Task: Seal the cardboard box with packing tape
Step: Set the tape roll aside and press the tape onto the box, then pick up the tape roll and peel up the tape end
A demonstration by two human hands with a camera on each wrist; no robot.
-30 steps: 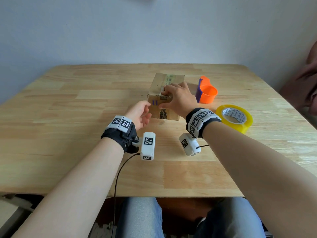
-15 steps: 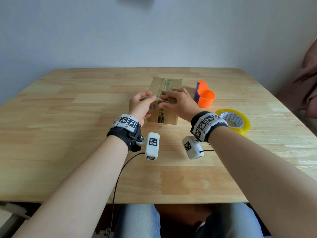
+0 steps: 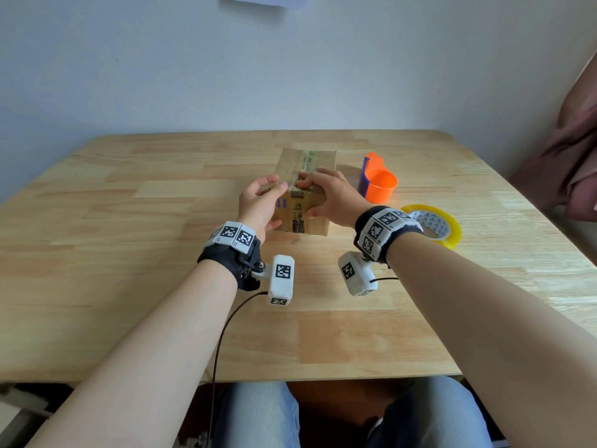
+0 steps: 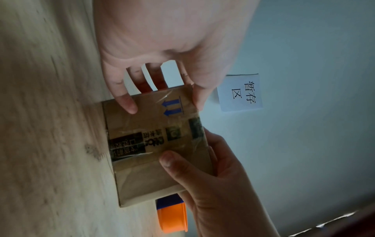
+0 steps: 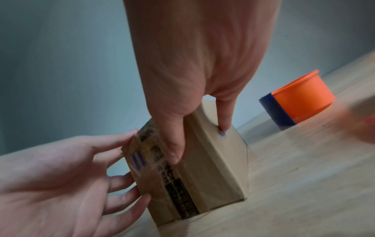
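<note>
A small cardboard box (image 3: 318,223) (image 4: 142,176) (image 5: 213,176) stands mid-table, with a strip of tape (image 3: 307,160) running along its top and down the near face. My left hand (image 3: 258,205) (image 5: 50,176) holds its left side, thumb on the top edge and fingers against the side. My right hand (image 3: 332,195) (image 4: 219,192) grips the top right. Its thumb (image 5: 174,154) presses the tape on the near face and its fingers lie over the top. A yellow tape roll (image 3: 434,223) lies flat behind my right wrist.
An orange and blue tape cutter (image 3: 379,185) (image 5: 300,101) stands just right of the box. The wooden table (image 3: 129,253) stretches wide on the left and in front. A paper note (image 4: 241,93) hangs on the wall; brownish cloth (image 3: 568,156) is at far right.
My left hand rose from beside the box's near face and took hold of its left side and top edge. The right hand stayed on the box top, thumb now on the near face.
</note>
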